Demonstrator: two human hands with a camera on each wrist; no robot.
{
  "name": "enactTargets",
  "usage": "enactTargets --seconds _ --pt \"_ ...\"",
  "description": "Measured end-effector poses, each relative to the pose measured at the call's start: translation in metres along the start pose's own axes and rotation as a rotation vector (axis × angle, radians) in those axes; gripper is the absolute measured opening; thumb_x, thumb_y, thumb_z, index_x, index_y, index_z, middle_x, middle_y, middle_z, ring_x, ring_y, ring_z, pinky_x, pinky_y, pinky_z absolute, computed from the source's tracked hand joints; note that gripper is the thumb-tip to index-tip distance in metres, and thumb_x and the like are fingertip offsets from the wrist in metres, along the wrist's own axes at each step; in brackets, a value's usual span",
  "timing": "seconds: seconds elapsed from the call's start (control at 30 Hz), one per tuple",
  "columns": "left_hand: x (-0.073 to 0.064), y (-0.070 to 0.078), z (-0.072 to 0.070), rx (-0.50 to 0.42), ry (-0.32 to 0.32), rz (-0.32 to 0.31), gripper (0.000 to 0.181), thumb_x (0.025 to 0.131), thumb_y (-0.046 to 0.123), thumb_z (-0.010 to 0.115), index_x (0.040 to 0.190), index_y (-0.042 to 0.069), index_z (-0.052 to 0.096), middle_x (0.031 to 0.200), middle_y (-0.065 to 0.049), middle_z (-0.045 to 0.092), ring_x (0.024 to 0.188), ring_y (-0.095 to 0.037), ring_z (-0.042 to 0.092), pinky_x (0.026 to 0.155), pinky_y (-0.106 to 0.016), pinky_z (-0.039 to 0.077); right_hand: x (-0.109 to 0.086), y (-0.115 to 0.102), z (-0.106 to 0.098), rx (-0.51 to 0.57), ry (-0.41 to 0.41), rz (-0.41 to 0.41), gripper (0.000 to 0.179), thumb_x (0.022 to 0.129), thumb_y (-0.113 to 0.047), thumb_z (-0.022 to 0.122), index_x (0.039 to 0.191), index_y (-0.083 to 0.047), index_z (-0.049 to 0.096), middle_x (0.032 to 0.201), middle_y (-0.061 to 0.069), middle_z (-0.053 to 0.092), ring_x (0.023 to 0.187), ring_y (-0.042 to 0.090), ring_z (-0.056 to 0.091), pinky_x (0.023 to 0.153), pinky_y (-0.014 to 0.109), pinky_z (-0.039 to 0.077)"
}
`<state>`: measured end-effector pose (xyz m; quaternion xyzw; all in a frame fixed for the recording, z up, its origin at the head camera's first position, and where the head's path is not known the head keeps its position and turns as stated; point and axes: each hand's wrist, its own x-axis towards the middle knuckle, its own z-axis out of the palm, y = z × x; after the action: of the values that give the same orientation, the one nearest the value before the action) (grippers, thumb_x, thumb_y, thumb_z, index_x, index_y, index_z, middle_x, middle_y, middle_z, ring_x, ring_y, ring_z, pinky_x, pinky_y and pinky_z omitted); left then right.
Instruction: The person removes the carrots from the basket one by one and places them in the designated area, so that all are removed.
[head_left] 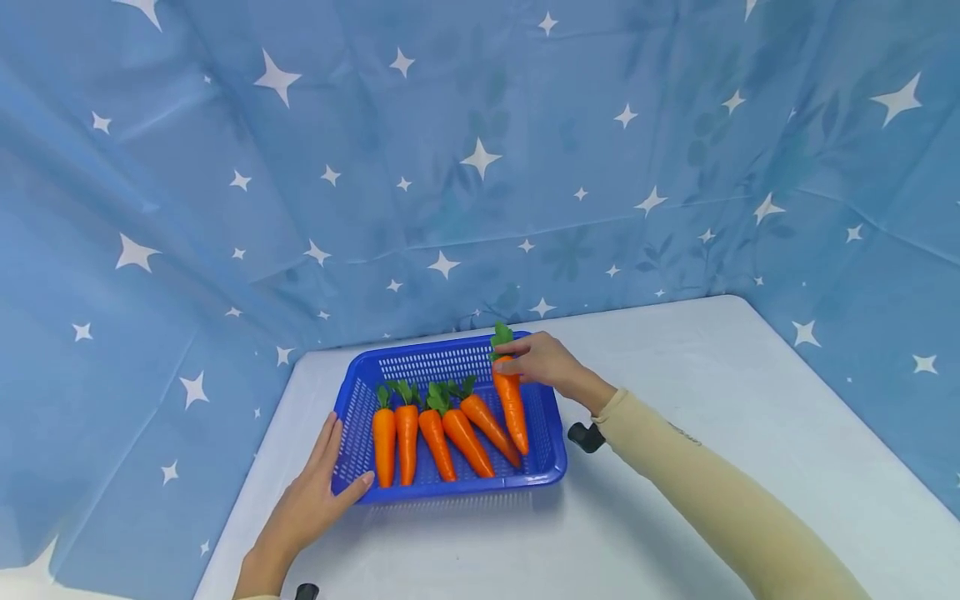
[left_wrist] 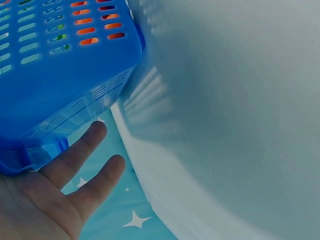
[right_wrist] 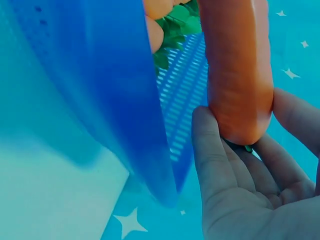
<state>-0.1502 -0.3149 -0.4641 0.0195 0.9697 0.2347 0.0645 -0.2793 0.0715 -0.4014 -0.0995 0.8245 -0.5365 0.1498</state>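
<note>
A blue plastic basket (head_left: 450,492) with slotted walls stands on the white table. Several orange carrots (head_left: 407,446) with green tops lie side by side in its left and middle part. Over the basket's right side, my right hand (head_left: 543,362) pinches another carrot (head_left: 512,412) near its leafy end, tip pointing toward me. The right wrist view shows thumb and fingers on either side of this carrot's thick end (right_wrist: 240,100). My left hand (head_left: 311,492) rests against the basket's left front corner, thumb over the rim. Its visible fingers (left_wrist: 80,152) extend straight in the left wrist view.
The white tabletop (head_left: 697,375) extends to the right of the basket and in front of it. A blue curtain with white stars (head_left: 480,208) hangs behind the table and along both sides. The basket stands close to the table's back edge.
</note>
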Motion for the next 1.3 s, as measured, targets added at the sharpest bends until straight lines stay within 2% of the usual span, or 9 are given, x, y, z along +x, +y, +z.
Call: enactTargets --seconds 0.3,0.53,0.63,0.93,1.3 --pt "0.0 -0.001 0.001 0.012 0.012 0.005 0.11 0.099 0.067 0.059 0.173 0.009 0.001 0.179 -0.016 -0.004 0.156 -0.054 0.021 0.111 -0.078 0.032 -0.01 0.0 -0.03 0.035 -0.003 -0.013 0.051 0.104 -0.024 0.073 0.147 0.0 0.063 0.143 0.022 0.063 0.13 0.038 0.064 0.103 0.048 0.056" --pt "-0.001 -0.001 0.002 0.014 0.019 0.005 0.11 0.1 0.068 0.058 0.173 0.011 -0.001 0.179 -0.016 -0.005 0.155 -0.055 0.024 0.109 -0.079 0.033 -0.016 0.007 -0.055 0.019 0.011 -0.008 0.058 0.105 -0.029 0.072 0.153 -0.001 0.058 0.156 0.026 0.052 0.137 0.041 0.058 0.106 0.049 0.054" --pt "-0.001 -0.002 0.002 0.015 0.032 0.012 0.109 0.1 0.067 0.059 0.173 0.01 0.0 0.179 -0.017 -0.003 0.155 -0.055 0.024 0.109 -0.078 0.034 -0.019 0.011 -0.063 0.005 0.015 -0.013 0.058 0.105 -0.03 0.072 0.154 -0.001 0.057 0.156 0.026 0.052 0.138 0.042 0.057 0.105 0.05 0.054" --pt "-0.001 -0.002 0.004 0.009 0.026 0.007 0.11 0.1 0.067 0.059 0.173 0.011 -0.002 0.179 -0.018 -0.003 0.155 -0.055 0.023 0.109 -0.078 0.034 -0.027 0.031 -0.079 0.027 0.028 0.02 0.056 0.105 -0.026 0.07 0.154 -0.002 0.057 0.154 0.026 0.054 0.138 0.043 0.057 0.107 0.052 0.052" --pt "-0.001 -0.001 0.004 0.008 0.04 0.017 0.109 0.1 0.065 0.059 0.173 0.009 0.001 0.179 -0.018 -0.002 0.156 -0.055 0.021 0.11 -0.078 0.032 -0.035 0.067 -0.092 0.075 0.043 0.044 0.056 0.105 -0.022 0.071 0.153 0.003 0.056 0.152 0.03 0.055 0.135 0.046 0.058 0.107 0.053 0.051"
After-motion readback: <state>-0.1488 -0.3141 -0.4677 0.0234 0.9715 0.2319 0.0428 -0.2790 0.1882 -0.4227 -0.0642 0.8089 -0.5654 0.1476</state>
